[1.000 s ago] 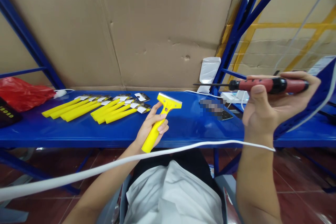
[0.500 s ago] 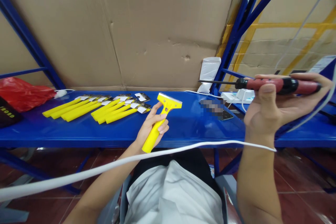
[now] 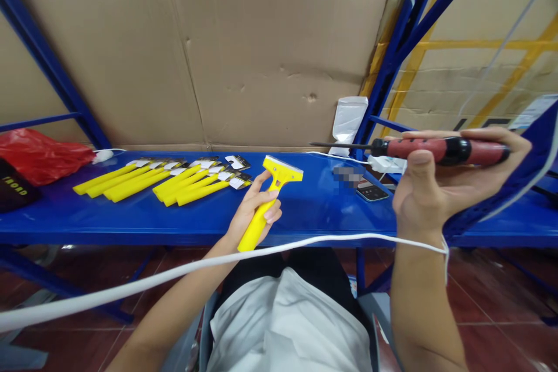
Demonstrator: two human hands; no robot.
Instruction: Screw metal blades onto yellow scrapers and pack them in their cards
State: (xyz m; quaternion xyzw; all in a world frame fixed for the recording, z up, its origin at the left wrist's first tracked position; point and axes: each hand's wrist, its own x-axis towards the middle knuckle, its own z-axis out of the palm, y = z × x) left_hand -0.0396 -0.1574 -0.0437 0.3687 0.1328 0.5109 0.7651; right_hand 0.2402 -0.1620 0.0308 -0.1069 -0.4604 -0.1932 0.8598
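Note:
A yellow scraper (image 3: 282, 173) with a wide head is gripped by its handle in my left hand (image 3: 255, 209), head up and tilted right, over the front of the blue table. My right hand (image 3: 429, 186) is raised at the right and closed on a red and black screwdriver (image 3: 422, 150). Its long dark shaft points left, well apart from the scraper. Left of my left hand, several yellow scrapers (image 3: 131, 181) lie side by side in two groups, with black and white cards at their heads. One loose card (image 3: 236, 161) lies behind them.
The blue table (image 3: 305, 209) backs onto a cardboard sheet (image 3: 279, 70). A phone (image 3: 372, 190), a white power strip (image 3: 386, 164) and a white packet (image 3: 349, 122) are at the right. A red plastic bag (image 3: 43, 154) sits far left. A white cable (image 3: 305, 241) crosses before my arms.
My right hand has moved left and slightly down with the screwdriver, its tip now closer to the scraper. My left hand holds the scraper almost unmoved.

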